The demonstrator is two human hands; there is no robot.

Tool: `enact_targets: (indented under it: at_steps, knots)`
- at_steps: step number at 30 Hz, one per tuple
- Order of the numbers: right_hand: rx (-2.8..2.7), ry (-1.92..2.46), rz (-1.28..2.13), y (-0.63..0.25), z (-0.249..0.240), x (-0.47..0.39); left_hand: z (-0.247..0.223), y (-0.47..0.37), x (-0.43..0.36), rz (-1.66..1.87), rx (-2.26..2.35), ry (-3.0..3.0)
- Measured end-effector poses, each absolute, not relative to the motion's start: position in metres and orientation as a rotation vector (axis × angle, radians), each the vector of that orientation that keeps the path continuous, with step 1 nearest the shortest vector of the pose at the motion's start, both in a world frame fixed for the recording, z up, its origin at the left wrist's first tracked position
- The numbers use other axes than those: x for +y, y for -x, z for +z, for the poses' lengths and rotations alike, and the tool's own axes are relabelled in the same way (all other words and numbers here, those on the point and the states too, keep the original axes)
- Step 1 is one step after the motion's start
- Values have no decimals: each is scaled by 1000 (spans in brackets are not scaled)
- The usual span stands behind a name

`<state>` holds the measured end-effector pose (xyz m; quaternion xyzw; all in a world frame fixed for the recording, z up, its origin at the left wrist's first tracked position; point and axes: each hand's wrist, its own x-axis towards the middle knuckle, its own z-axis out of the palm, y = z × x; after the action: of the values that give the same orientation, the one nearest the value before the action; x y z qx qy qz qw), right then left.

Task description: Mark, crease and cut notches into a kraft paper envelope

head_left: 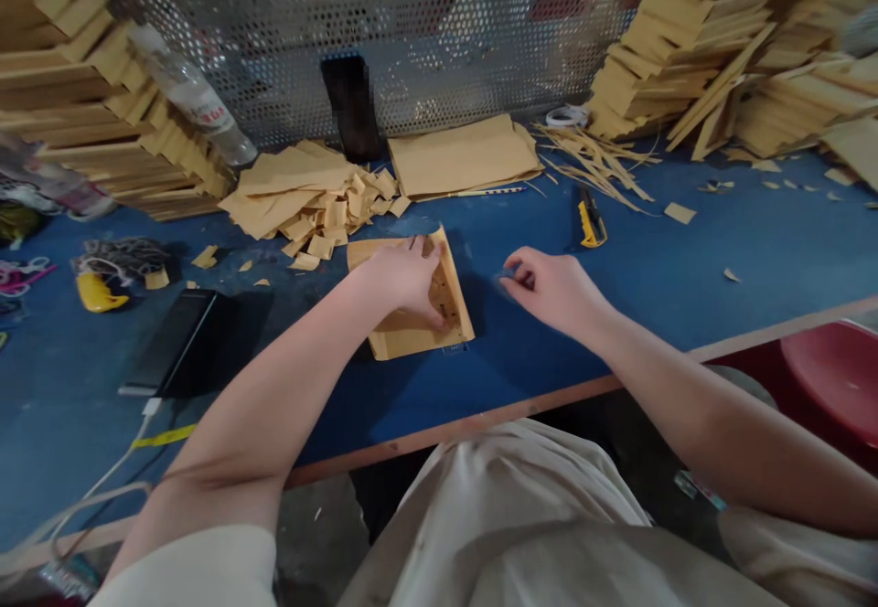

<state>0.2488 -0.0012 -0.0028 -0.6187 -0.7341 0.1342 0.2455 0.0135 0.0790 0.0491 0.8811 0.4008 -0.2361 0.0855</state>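
My left hand (404, 278) rests with spread fingers on a folded piece of brown kraft paper (401, 342), which lies on the blue tabletop near the front edge. Along its right side the paper has a raised flap, and small dark marks show beside my fingers. To the right, apart from the paper, my right hand (555, 287) hovers over the table with thumb and fingers pinched together. Something faint may be at its fingertips, too small and blurred to name. A yellow box cutter (590, 220) lies just beyond that hand.
Tall stacks of folded kraft paper (96, 104) rise at the left and right back. Scraps (336, 214), flat sheets (463, 159), paper strips (604, 159) and a phone (351, 109) line the perforated metal panel (439, 31). A black power bank (175, 342) with a cable lies left.
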Motion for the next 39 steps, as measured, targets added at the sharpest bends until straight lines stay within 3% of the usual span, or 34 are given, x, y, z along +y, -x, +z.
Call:
enact_targets:
  at_steps: [6,11,21,29,34,39]
  knots:
    - [-1992,1643,48,-248,-6,-17,61,-15,70,-821,1188,-2619]
    - [-2361,1028,-164,-201,-3,-80,74,-15,64,-846,1108,-2634]
    - [-2497,951,-100,-192,-31,-125,85,-12,66,-840,1219,-2685]
    - [-2522,563,-221,-221,7,-138,73,-4,85,-662,1309,-2772]
    - [-2232,817,-267,-241,36,-132,61,-2,99,-615,1338,-2762]
    - [-1980,1153,-241,-246,33,-103,52,-2,105,-517,1274,-2782]
